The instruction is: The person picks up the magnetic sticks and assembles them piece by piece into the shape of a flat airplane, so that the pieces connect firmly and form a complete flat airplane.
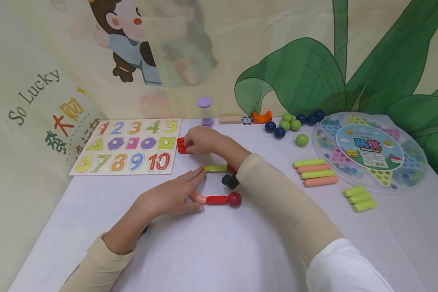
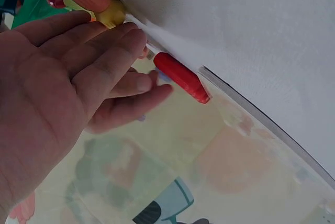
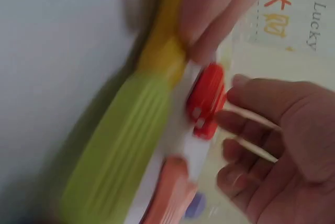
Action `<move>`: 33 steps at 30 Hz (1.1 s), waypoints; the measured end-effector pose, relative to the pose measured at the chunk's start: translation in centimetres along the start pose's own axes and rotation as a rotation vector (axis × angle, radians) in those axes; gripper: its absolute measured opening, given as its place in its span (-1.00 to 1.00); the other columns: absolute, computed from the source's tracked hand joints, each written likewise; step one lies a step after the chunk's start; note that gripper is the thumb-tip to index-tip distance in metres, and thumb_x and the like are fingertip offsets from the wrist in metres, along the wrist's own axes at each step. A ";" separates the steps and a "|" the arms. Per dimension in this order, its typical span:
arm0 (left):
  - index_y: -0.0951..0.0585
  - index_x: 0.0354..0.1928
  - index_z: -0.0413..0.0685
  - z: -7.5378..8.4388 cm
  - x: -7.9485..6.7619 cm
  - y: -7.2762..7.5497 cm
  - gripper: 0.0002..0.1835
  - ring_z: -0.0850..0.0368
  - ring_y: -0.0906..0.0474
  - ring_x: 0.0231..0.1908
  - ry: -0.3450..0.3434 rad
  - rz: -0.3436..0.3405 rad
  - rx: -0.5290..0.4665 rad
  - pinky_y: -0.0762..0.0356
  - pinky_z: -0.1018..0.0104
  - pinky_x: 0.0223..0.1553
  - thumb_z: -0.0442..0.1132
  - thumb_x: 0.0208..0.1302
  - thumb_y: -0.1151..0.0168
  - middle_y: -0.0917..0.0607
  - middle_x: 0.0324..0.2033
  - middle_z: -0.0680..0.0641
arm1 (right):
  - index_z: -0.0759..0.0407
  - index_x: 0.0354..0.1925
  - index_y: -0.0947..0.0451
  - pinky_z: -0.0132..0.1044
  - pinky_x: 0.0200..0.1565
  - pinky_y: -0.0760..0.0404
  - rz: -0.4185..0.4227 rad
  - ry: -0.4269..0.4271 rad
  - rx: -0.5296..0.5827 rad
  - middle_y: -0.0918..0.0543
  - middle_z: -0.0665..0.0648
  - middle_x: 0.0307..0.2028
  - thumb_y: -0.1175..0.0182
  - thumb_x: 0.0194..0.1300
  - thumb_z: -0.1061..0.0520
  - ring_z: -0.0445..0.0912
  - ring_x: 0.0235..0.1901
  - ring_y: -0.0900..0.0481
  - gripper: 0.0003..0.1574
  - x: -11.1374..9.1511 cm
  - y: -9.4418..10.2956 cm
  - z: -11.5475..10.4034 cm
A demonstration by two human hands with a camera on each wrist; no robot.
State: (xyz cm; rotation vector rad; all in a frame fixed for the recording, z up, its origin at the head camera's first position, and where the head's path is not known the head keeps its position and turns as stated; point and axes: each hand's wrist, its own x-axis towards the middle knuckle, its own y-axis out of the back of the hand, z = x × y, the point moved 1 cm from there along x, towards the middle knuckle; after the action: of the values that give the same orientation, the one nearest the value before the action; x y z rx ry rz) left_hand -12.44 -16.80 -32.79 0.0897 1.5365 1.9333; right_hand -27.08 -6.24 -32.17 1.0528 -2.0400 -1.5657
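Several red rods (image 1: 183,149) lie just beside the right edge of a number-and-shape puzzle board (image 1: 136,147) on a white surface (image 1: 219,251). A person's right hand (image 1: 204,140) is at these rods, fingers bent; whether it grips one, I cannot tell. The left hand (image 1: 177,192) is unclenched, its straight fingers resting at a yellow connector (image 1: 206,169) and a curved peach piece (image 1: 198,197). The yellow connector joins a lime rod (image 1: 217,168); the peach piece joins another red rod (image 1: 217,200), tipped with a dark red ball (image 1: 235,199). Between these two lines sits a small black piece (image 1: 230,181). Behind stands a purple hourglass (image 1: 205,111). Farther right are navy balls (image 1: 279,132), green balls (image 1: 302,140), more lime and peach rods (image 1: 315,172), and a round Chinese checkers set (image 1: 370,148).
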 end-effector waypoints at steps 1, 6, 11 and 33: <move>0.00 0.39 -0.01 0.0 0.0 0.0 -0.05 0.24 0.17 0.32 -0.010 0.002 -0.002 -0.14 0.28 0.20 0.14 0.05 -0.24 0.04 0.37 0.07 | 0.08 -0.28 -0.62 -0.38 -0.28 -0.37 -0.018 -0.005 -0.044 -0.55 -0.02 -0.37 -0.11 0.24 0.07 -0.15 -0.33 -0.39 -0.83 0.4 -0.1 -0.5; 0.02 0.39 -0.06 0.1 0.0 0.0 -0.04 0.20 0.18 0.33 -0.051 0.008 -0.012 -0.10 0.25 0.22 0.13 0.07 -0.24 0.06 0.38 0.04 | 0.08 -0.34 -0.50 -0.34 -0.38 -0.37 -0.040 -0.092 -0.183 -0.51 -0.01 -0.42 -0.18 0.18 0.02 -0.13 -0.38 -0.38 -0.84 1.1 -0.5 -2.0; 0.01 0.39 -0.06 0.0 0.1 0.1 -0.03 0.19 0.19 0.33 -0.042 0.007 -0.003 -0.13 0.25 0.21 0.13 0.05 -0.25 0.06 0.38 0.04 | 0.07 -0.22 -0.45 -0.32 -0.40 -0.44 -0.076 -0.157 -0.197 -0.51 -0.01 -0.38 -0.20 0.13 -0.01 -0.12 -0.37 -0.42 -0.73 0.4 -0.4 -1.8; 0.00 0.40 0.07 0.1 0.3 0.1 -0.02 0.21 0.14 0.32 0.032 -0.027 -0.006 -0.22 0.22 0.16 0.19 0.01 -0.25 0.03 0.37 0.10 | 0.07 -0.30 -0.47 -0.34 -0.58 -0.38 0.039 -0.247 0.735 -0.58 0.16 -0.56 -0.27 0.10 0.04 -0.06 -0.65 -0.38 -0.77 -16.9 -3.2 2.3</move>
State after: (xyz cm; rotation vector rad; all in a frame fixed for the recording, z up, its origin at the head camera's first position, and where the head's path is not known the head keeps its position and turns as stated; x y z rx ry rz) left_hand -12.63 -16.57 -32.77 0.0355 1.5447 1.9264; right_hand -16.40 7.42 -33.27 1.0631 -2.8945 -0.9548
